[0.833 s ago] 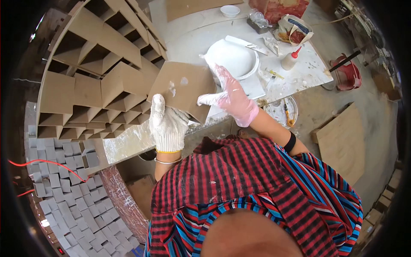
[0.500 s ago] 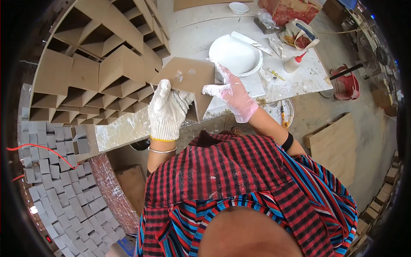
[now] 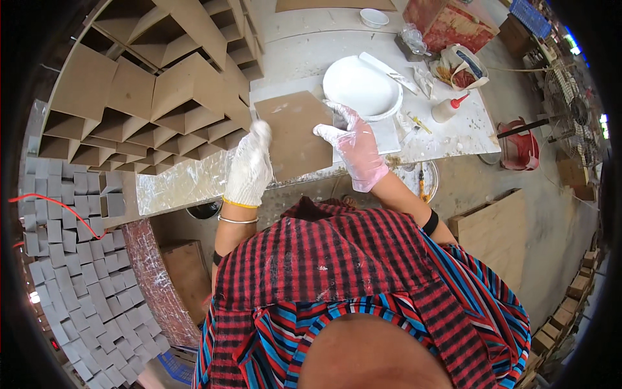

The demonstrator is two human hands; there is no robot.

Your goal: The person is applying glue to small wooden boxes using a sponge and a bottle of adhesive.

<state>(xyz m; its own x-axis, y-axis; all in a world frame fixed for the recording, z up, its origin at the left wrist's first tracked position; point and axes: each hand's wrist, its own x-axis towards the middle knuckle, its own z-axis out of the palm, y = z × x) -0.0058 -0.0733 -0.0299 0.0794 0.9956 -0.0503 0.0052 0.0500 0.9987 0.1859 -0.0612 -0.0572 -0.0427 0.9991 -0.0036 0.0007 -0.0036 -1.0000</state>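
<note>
A brown cardboard box (image 3: 295, 139) is between my hands above the table's front edge, one broad flat side with pale smudges facing up. My left hand (image 3: 249, 165), in a white knitted glove, grips its left edge, with the fingers partly hidden and a little blurred. Along the right edge, my right hand (image 3: 355, 146) in a thin pinkish glove is closed on the box, thumb on the near side and fingers at the far corner. A round white basin (image 3: 363, 84) of white stuff stands just beyond my right hand, with a white flat scraper (image 3: 389, 72) across its rim.
Stacked brown cardboard boxes (image 3: 133, 97) rise at the left of the table (image 3: 447, 139). A red-tipped glue bottle (image 3: 448, 109), an open bag (image 3: 463, 68) and a small white bowl (image 3: 374, 18) sit farther right. Grey boxes (image 3: 91, 279) are piled at lower left; a red bucket (image 3: 520, 148) stands on the floor.
The box has turned from an angled view of two sides to one broad side facing up. My left hand has shifted to its left edge; my right hand stays at the right edge.
</note>
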